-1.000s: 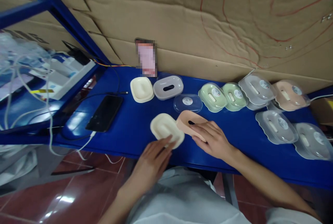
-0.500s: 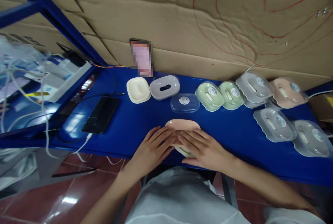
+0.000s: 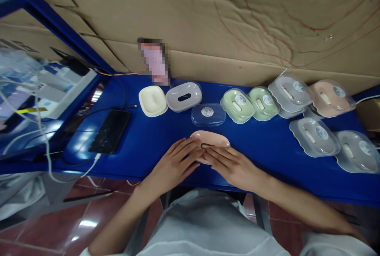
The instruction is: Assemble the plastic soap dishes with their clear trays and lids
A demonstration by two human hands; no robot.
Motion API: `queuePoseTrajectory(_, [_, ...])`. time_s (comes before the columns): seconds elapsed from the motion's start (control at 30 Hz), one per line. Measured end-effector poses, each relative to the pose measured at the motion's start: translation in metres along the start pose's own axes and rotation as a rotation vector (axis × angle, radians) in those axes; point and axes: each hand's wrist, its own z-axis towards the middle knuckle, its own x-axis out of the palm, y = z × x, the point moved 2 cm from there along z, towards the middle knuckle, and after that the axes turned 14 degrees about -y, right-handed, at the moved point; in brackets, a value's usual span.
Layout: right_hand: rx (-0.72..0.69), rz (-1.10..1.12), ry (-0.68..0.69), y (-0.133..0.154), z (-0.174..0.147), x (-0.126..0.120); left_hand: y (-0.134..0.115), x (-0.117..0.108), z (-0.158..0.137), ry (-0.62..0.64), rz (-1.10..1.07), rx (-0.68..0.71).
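A pink soap dish (image 3: 210, 137) with an oval slot lies on the blue table in front of me. My left hand (image 3: 179, 159) grips its left side, fingers together over the near part. From the other side, my right hand (image 3: 230, 163) holds the dish, its fingertips beside the slot. The hands hide much of the near half. Just beyond lies a clear oval lid (image 3: 208, 115) with a round label. Behind that are a grey soap dish (image 3: 183, 96) with a dark slot and a cream square-cornered piece (image 3: 152, 100).
To the right stand green lidded dishes (image 3: 237, 104), several grey lidded dishes (image 3: 314, 137) and a pink lidded dish (image 3: 332, 96). At left lie a black phone (image 3: 110, 131), cables and a white tray (image 3: 69, 91). Another phone (image 3: 156, 62) leans on the cardboard wall (image 3: 190, 22).
A cream piece that showed under the near edge of the pink dish is out of sight. More of the dish's slot shows between my hands. The view has shifted slightly.
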Motion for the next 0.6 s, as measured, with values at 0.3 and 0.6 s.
queuePoseTrajectory(0.3, [0.035,0.043,0.012,-0.018,0.003,0.007,0.01,-0.006,0.021,0.021,0.041,0.131])
queuePoseTrajectory(0.6, [-0.096,0.129,-0.069,-0.033,-0.012,-0.007,0.04,0.006,0.087,0.087,0.123,0.04])
